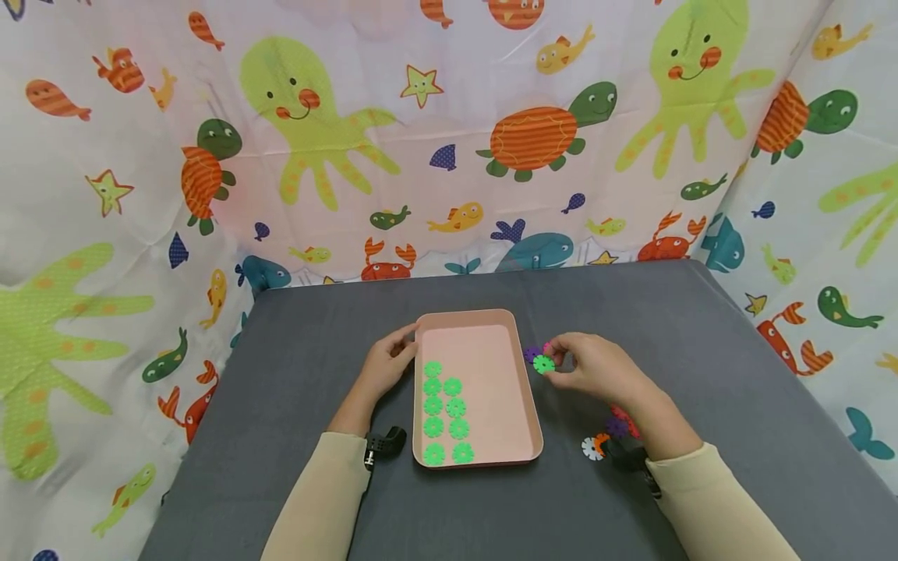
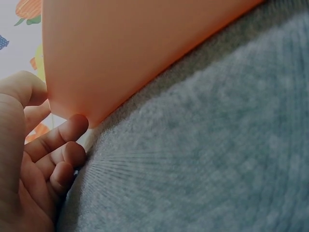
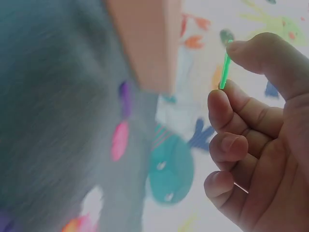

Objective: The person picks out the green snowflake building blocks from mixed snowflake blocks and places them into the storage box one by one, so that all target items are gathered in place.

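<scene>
A shallow pink tray (image 1: 491, 343) lies on the grey tabletop, with several green notched discs (image 1: 433, 426) in two columns along its left side. My left hand (image 1: 382, 365) holds the tray at its far left corner. In the left wrist view, the fingertips (image 2: 75, 126) bend in against the tray's wall (image 2: 120, 48). Just right of the tray, my right hand (image 1: 592, 365) pinches one more green disc (image 1: 543, 364) between thumb and forefinger. The right wrist view shows this disc (image 3: 225, 65) edge-on, the other fingers loosely curled below it.
Beside the tray's right wall lie a purple disc (image 1: 531, 354) and a pink one (image 1: 548, 347), partly hidden by the right hand. Nearer me, around the right wrist, are a white disc (image 1: 592, 449), an orange one and others. A printed cloth (image 1: 449, 117) hangs behind the table.
</scene>
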Motion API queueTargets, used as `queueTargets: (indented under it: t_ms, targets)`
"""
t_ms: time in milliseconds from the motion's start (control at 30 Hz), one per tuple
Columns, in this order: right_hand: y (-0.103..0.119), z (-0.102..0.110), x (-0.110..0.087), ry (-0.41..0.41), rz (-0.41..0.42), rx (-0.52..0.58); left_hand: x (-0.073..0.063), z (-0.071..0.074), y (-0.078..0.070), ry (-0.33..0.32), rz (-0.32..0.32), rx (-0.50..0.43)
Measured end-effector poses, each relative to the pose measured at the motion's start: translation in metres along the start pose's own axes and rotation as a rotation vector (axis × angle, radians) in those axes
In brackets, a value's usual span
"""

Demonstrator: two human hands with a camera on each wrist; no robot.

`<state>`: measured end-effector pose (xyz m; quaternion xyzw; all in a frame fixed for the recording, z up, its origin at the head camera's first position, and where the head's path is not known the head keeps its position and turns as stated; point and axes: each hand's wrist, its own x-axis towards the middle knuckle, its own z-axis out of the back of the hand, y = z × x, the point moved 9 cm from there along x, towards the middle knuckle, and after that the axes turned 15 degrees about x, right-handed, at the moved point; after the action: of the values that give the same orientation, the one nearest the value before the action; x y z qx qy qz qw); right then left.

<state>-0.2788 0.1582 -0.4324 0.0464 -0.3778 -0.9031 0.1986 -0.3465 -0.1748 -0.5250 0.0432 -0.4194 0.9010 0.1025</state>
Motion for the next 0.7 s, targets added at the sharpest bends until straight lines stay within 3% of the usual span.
queueTargets:
  t_ms: [167, 367, 533, 700]
  targets:
    - [0.035, -0.013, 0.036, 0.056, 0.078, -0.035, -0.001, 0.002, 0.002, -0.015, -0.026, -0.02]
    - [0.063, -0.049, 0.075, 0.226, 0.107, -0.102, -0.005, 0.003, 0.014, -0.025, 0.011, -0.114]
    - [0.073, -0.088, 0.097, 0.331, 0.157, -0.212, -0.006, 0.003, 0.016, -0.049, -0.012, -0.136]
    - [0.062, -0.119, 0.11, 0.377, 0.146, -0.314, -0.005, -0.001, 0.008, -0.062, -0.017, -0.099]
